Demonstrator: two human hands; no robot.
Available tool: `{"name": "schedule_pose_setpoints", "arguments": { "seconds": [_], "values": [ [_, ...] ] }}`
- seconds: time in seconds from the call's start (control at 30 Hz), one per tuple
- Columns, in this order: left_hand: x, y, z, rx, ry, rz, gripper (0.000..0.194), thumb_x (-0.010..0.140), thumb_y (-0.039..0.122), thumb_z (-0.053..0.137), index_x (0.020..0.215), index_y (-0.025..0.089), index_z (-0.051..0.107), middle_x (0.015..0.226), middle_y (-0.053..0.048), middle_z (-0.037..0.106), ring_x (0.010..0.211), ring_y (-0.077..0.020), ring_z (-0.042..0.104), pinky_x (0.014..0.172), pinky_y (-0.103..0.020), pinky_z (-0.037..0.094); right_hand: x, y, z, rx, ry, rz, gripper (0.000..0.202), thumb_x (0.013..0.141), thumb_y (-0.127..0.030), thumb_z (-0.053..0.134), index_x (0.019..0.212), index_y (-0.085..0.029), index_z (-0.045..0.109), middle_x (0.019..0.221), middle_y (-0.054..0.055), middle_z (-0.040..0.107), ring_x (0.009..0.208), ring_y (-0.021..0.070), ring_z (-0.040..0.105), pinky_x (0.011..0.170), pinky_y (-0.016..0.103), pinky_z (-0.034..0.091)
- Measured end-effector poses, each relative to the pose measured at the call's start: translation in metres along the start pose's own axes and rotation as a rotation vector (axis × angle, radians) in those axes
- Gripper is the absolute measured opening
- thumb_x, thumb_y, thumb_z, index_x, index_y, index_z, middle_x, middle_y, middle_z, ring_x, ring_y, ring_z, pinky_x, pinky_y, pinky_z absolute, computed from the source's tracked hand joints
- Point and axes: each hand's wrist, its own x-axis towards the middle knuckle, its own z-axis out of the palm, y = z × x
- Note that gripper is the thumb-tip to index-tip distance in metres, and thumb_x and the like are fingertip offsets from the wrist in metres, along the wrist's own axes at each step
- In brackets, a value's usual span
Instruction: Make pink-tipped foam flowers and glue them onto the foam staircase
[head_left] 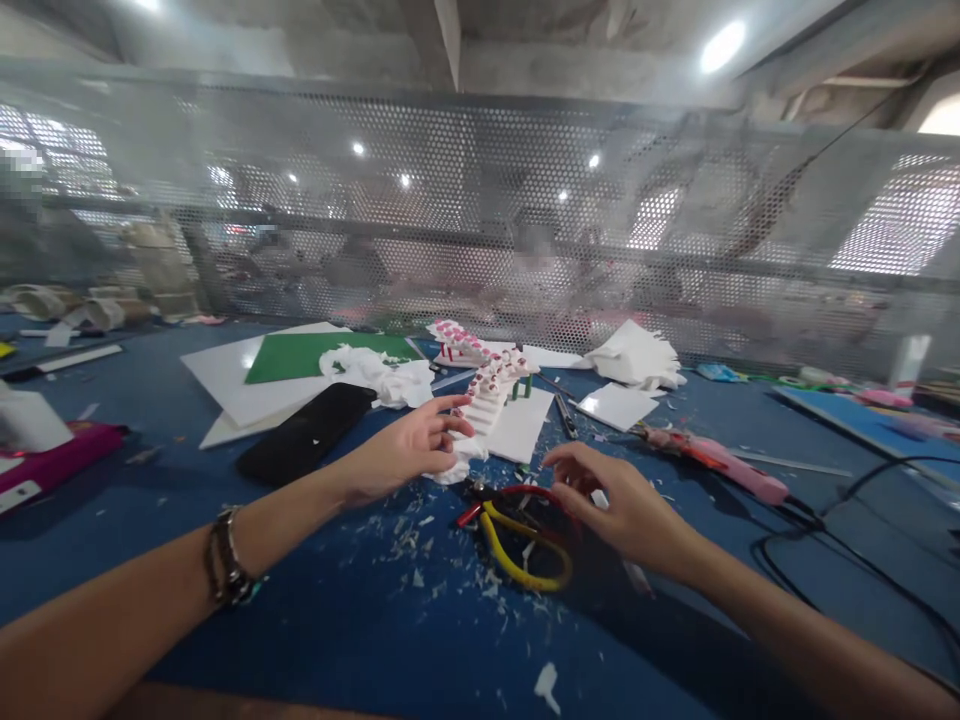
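My left hand [424, 443] reaches to the left edge of a small white stepped model [487, 405]. Its fingers are slightly bent and apart, with nothing seen in them. Dark red dots cover the model's upper part, and small green posts [523, 387] stand at its right. My right hand [600, 490] hovers low over the table with curved, parted fingers and appears to hold nothing. Beside its fingertips lies a cutting tool [525, 570] with a yellow and a red loop handle; its dark jaws point toward the model. Crumpled white tissue [451, 465] is under my left fingers.
A black phone-like slab [304, 435], white boards [225, 385] and a green sheet [300, 358] lie left. On the right are a pink corded tool [727, 465], a white tissue stack [634, 355] and a blue board [862, 425]. White scraps litter the blue table [337, 640]; perforated metal panels [450, 220] stand behind.
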Motion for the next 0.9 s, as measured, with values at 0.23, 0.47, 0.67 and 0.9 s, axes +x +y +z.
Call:
{"name": "schedule_pose_setpoints", "arguments": {
  "seconds": [0.23,0.47,0.67,0.9],
  "values": [
    [-0.018,-0.003,0.030,-0.220,-0.345,-0.025,0.055,0.065,0.010,0.057,0.114,0.024,0.036,0.092,0.000,0.046,0.070,-0.0065,0.047,0.061,-0.019,0.037,-0.010,-0.016,0.015,0.503,-0.138,-0.010,0.035,0.073,-0.034,0.054,0.103,-0.019,0.045,0.090,0.005,0.056,0.073,0.0133,0.053,0.064,0.027,0.043],
    [-0.031,-0.020,0.054,-0.023,-0.246,0.042,0.057,0.070,0.015,0.057,0.119,0.025,0.030,0.111,-0.004,0.040,0.100,-0.0145,0.044,0.087,-0.030,0.034,-0.009,-0.016,0.030,0.867,-0.081,0.196,0.023,0.068,-0.021,0.058,0.087,-0.018,0.046,0.075,-0.002,0.053,0.067,0.0090,0.053,0.064,0.024,0.041],
    [-0.025,-0.019,0.056,0.018,-0.152,-0.099,0.044,0.068,0.027,0.058,0.106,0.019,0.039,0.100,-0.005,0.048,0.095,-0.0168,0.048,0.080,-0.029,0.037,-0.012,-0.017,0.028,0.922,-0.061,0.170,0.025,0.068,-0.020,0.057,0.090,-0.021,0.047,0.080,-0.001,0.055,0.064,0.0080,0.051,0.056,0.022,0.039],
    [-0.020,-0.012,0.053,0.028,-0.131,-0.252,0.026,0.065,0.031,0.057,0.085,0.017,0.049,0.059,0.008,0.037,0.051,-0.0058,0.036,0.050,-0.018,0.029,-0.012,-0.018,0.015,0.797,0.114,0.167,0.014,0.067,-0.025,0.058,0.076,-0.021,0.047,0.066,-0.004,0.051,0.054,0.0069,0.048,0.049,0.019,0.040]
  ]
}}
